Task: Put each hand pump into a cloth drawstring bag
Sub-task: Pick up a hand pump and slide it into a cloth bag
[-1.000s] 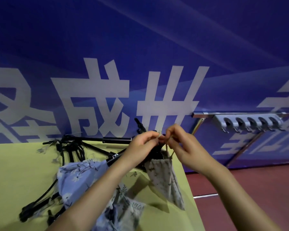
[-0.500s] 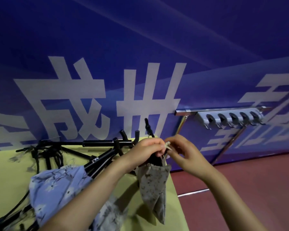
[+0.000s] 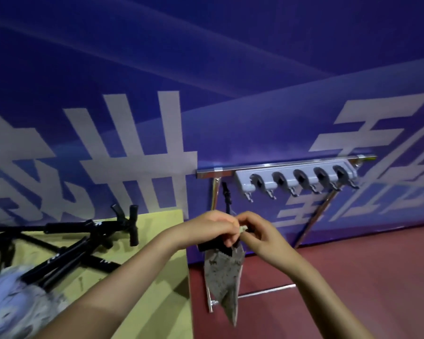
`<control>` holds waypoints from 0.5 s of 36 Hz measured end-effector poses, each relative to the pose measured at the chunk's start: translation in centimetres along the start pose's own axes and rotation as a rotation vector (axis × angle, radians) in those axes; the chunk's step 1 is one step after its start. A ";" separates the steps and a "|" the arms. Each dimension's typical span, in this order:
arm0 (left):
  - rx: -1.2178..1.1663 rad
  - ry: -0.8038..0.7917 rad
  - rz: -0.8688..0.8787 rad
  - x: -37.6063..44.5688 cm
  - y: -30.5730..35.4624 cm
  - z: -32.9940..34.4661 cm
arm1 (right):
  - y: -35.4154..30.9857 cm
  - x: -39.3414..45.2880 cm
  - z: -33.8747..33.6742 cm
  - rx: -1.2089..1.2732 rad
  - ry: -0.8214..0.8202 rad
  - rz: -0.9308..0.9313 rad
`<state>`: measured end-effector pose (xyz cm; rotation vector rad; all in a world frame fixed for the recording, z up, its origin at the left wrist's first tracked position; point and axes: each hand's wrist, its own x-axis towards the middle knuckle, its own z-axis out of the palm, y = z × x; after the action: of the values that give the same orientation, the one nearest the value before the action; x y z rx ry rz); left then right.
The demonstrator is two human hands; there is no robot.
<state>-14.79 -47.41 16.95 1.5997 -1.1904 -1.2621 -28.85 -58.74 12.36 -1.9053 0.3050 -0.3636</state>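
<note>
**Both hands at mouth of patterned bag, held off the worktop edge**

Left hand (image 3: 213, 228) and right hand (image 3: 260, 237) meet in mid-air just past the right edge of the yellow-green worktop (image 3: 162, 272). Left fingers curled round the gathered neck of a grey patterned cloth drawstring bag (image 3: 224, 272); black end of a hand pump (image 3: 227, 192) sticks up out of the bag behind the hands, w/ another dark bit showing at the neck below the left fingers. Right hand's thumb + fingers pinch a pale bit of drawstring (image 3: 242, 228) right beside the left fingertips. Bag hangs down from the grip, tapering to a point above the red floor (image 3: 340, 277).

On the worktop, left side: several more black hand pumps (image 3: 83, 241) lying crossed over each other, T-handles toward the wall. Bottom-left corner: blue-white floral bag (image 3: 15, 297), blurred.

Behind: blue banner wall (image 3: 230, 69) w/ big white characters, and a metal stand carrying a grey clip rack (image 3: 296, 178) w/ a row of round holders.
</note>
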 end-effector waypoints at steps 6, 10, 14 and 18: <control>-0.046 -0.008 -0.045 4.6 -0.7 2.2 | 3.1 0.2 -3.7 -0.061 -0.036 0.062; -0.077 -0.007 -0.066 7.3 -1.1 2.6 | 5.1 0.6 -5.1 -0.091 0.011 0.084; -0.137 0.042 -0.057 9.2 -1.3 2.3 | 6.5 1.5 -6.0 -0.099 0.102 0.083; -0.193 0.049 -0.044 10.6 -1.8 1.9 | 7.1 2.0 -6.5 -0.102 0.112 0.008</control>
<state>-15.51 -57.13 12.07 1.5127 -0.9766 -1.3159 -29.81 -67.59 8.14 -1.9868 0.4126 -0.4578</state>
